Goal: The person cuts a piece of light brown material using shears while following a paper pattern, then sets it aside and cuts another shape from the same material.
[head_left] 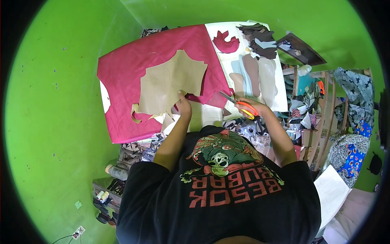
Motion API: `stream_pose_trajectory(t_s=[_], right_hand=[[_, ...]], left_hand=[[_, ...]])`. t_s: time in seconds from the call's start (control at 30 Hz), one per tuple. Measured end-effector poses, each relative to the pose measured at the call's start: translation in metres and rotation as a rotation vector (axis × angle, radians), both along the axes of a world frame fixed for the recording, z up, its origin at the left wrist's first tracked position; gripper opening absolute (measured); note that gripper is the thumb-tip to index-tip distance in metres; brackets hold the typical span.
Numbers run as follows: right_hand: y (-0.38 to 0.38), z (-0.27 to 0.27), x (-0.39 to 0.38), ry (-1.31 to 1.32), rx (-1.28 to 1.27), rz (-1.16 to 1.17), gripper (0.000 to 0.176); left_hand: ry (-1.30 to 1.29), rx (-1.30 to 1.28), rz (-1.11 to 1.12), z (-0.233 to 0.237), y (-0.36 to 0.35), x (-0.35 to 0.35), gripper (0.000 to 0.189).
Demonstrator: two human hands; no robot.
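Note:
My left hand [185, 107] grips the lower edge of a tan sheet [168, 81], thumb on top and its other fingers mostly hidden underneath. The sheet looks like leather or fabric, has jagged cut edges and carries faint drawn outlines. To the right, my right hand [260, 107] is closed around scissors [247, 109] with orange and yellow handles. Their blades point up and left, away from the tan sheet's right edge. A large crimson sheet [122, 77] lies beneath the tan one. A narrow tan offcut [135, 114] curls at the sheet's lower left.
On the white table surface [211, 30] at right are dark cut pieces [264, 40], a crimson scrap [226, 42] and rows of sole-shaped pieces [252, 75]. Scraps [248, 130] pile along the near edge. A wooden rack [325, 118] with cloth stands right; green walls [57, 101] enclose the table.

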State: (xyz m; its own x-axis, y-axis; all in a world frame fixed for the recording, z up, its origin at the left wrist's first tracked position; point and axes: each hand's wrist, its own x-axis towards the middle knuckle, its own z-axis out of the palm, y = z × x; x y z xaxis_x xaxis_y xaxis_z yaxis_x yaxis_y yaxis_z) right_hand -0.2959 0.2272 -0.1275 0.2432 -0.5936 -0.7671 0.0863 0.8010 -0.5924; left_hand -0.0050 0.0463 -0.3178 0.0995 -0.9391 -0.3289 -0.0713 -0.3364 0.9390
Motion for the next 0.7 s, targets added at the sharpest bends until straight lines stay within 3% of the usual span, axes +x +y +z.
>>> stream_pose_trajectory(t_s=[0.07, 0.13, 0.2, 0.27, 0.33, 0.37, 0.4, 0.47, 0.6, 0.7], right_hand=[[-0.002, -0.013, 0.016, 0.019, -0.083, -0.217, 0.037], [-0.013, -0.025, 0.025, 0.02, -0.079, -0.248, 0.044], [-0.026, -0.038, 0.041, 0.003, -0.244, -0.361, 0.045], [-0.044, -0.029, 0.058, 0.024, -0.206, -0.404, 0.044], [-0.067, -0.043, 0.066, 0.059, -0.258, -0.386, 0.042], [-0.076, -0.049, 0.073, 0.087, -0.276, -0.395, 0.04], [-0.082, -0.05, 0.079, 0.077, -0.279, -0.395, 0.04], [-0.093, -0.051, 0.092, 0.029, -0.247, -0.416, 0.04], [-0.1, -0.044, 0.108, -0.014, -0.195, -0.317, 0.043], [-0.1, -0.044, 0.118, 0.019, -0.194, -0.301, 0.04]], left_hand=[[0.078, -0.116, 0.091, 0.027, 0.004, -0.001, 0.064], [-0.034, -0.054, -0.05, 0.096, 0.008, -0.001, 0.06], [-0.091, -0.167, 0.006, 0.073, 0.008, 0.003, 0.063], [-0.148, -0.284, 0.054, 0.057, 0.008, 0.013, 0.066], [0.015, 0.034, 0.082, 0.057, 0.007, 0.03, 0.071], [0.063, -0.03, 0.276, 0.057, 0.007, 0.026, 0.071], [0.054, -0.035, 0.277, 0.06, 0.006, 0.027, 0.071], [0.341, -0.028, 0.438, 0.065, 0.003, 0.033, 0.066], [0.643, 0.211, 0.215, 0.065, 0.006, 0.044, 0.061], [0.704, 0.275, 0.246, 0.069, 0.004, 0.04, 0.057]])
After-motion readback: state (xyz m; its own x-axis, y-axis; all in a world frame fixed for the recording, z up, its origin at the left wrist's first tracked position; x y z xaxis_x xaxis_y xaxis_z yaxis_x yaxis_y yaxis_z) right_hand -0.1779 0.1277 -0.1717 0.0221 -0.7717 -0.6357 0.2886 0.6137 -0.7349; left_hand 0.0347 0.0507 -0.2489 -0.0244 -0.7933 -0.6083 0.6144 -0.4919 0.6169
